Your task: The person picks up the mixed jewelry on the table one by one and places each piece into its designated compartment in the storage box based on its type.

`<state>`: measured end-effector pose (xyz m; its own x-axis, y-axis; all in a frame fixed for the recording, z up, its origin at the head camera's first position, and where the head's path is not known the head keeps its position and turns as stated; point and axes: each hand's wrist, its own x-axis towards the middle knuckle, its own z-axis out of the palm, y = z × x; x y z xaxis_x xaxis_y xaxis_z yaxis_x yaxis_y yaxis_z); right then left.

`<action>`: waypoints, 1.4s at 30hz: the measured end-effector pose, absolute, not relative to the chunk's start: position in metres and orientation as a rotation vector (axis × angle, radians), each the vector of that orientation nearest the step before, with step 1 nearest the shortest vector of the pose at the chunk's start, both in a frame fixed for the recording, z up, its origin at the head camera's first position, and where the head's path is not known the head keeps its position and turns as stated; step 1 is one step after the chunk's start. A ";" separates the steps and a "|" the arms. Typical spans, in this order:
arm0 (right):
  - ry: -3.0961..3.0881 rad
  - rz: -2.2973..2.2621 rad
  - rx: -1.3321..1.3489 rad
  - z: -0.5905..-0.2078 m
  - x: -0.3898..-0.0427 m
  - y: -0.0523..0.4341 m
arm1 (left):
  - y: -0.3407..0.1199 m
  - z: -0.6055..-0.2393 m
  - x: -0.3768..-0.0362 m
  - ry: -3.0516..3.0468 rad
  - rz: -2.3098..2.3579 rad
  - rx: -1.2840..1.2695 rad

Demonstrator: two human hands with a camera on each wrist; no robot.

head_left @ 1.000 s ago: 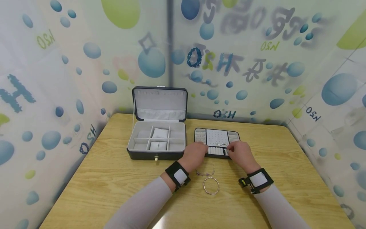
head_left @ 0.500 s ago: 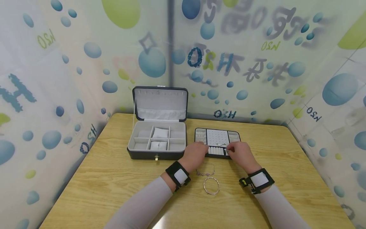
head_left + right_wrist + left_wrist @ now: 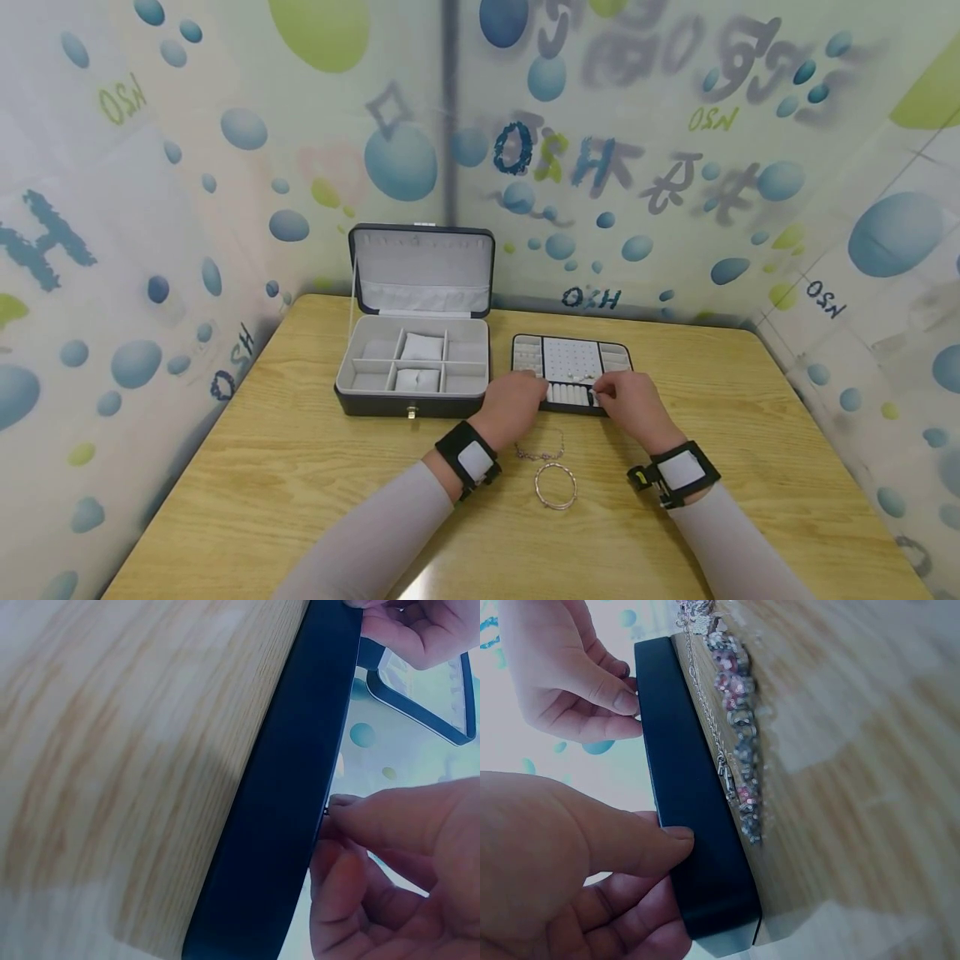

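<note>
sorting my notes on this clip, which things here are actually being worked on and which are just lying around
In hand:
- insert tray, black-edged, held at its near edge
- left hand, thumb pressed on the tray's side
- right hand, fingertips pinched at the tray's near edge; what they hold is too small to tell

Lying about:
- open jewellery box
- beaded bracelet
- bangle

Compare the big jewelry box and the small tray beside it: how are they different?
The jewelry box is deeper, with an upright lid; the tray is flat and lidless. The box has wide grey compartments holding two white cushions; the tray has a dotted white panel and small slots. Both hands touch the tray, not the box. Both have dark shells and sit on the wooden table.
</note>
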<state>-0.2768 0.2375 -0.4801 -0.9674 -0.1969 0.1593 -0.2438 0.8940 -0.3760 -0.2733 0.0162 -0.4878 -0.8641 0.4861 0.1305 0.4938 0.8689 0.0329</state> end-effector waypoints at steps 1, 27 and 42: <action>-2.940 0.607 0.344 -0.480 -0.277 0.237 | 0.016 -0.488 -0.274 -2.922 -0.099 -0.771; -2.957 0.620 0.308 -0.483 -0.280 0.239 | 0.016 -0.487 -0.273 -2.928 -0.093 -0.767; -2.949 0.643 0.301 -0.487 -0.282 0.241 | 0.015 -0.485 -0.272 -2.925 -0.083 -0.771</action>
<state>-0.2820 0.2410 -0.4874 -0.9745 -0.1693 0.1474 -0.2153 0.8908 -0.4002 -0.2721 0.0155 -0.4852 -0.8639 0.4879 0.1253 0.4942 0.8690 0.0238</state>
